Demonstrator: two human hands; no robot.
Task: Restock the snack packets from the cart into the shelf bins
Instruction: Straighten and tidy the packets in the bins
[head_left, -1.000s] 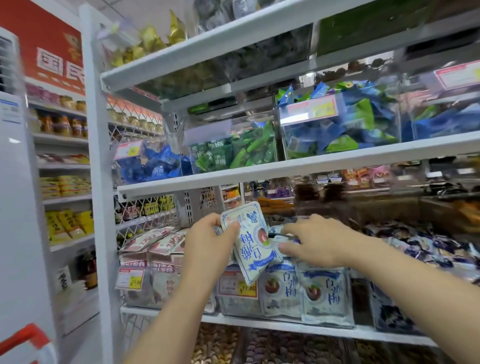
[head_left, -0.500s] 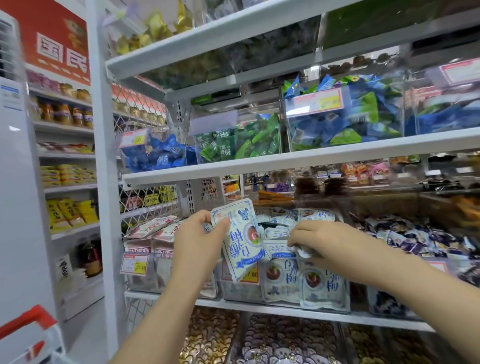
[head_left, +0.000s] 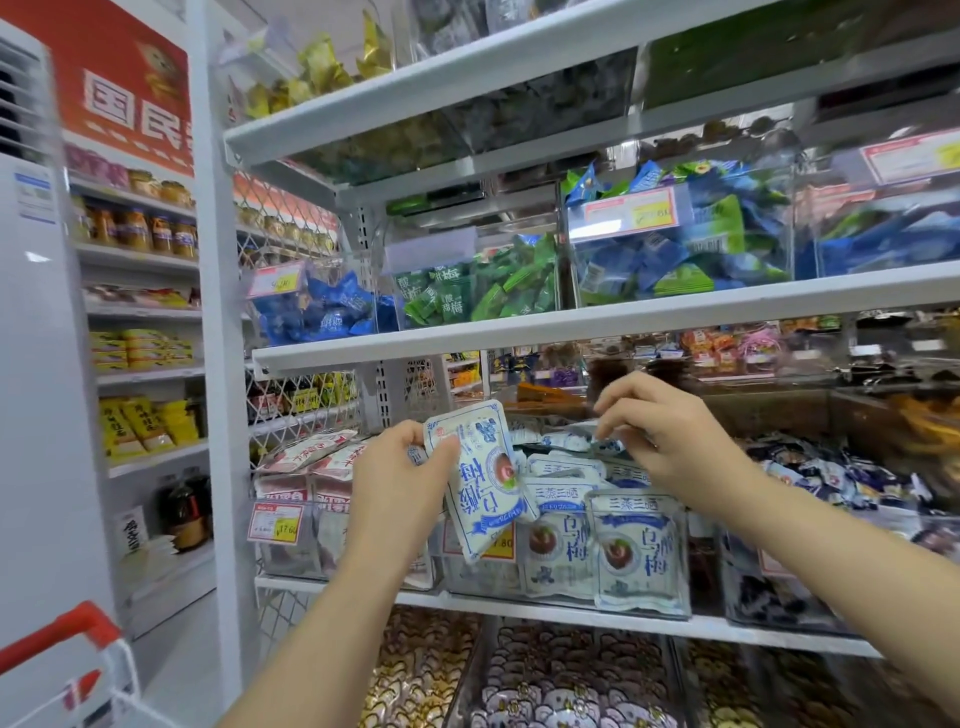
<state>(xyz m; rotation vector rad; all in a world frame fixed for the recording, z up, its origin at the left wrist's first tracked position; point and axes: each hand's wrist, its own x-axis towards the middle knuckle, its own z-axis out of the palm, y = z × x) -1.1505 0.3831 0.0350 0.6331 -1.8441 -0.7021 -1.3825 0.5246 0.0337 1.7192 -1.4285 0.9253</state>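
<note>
My left hand (head_left: 402, 480) grips a white-and-blue snack packet (head_left: 485, 478), held tilted in front of a clear shelf bin (head_left: 636, 558) that holds several packets of the same kind. My right hand (head_left: 660, 434) hovers over the top of that bin with its fingers curled down, pinching the edge of a small blue-and-white packet (head_left: 587, 441) that lies on the pile. The red handle of the cart (head_left: 57, 636) shows at the bottom left; its contents are out of view.
White shelf boards (head_left: 571, 325) run above and below the bin. Neighbouring bins hold red-and-white packets (head_left: 311, 457) on the left and dark wrapped sweets (head_left: 831, 478) on the right. Blue and green snack bins sit one shelf up. A white upright post (head_left: 218, 364) stands at the left.
My right hand has lifted from the front packets to the top of the bin's pile. My left hand still holds its packet, a little lower and more to the left.
</note>
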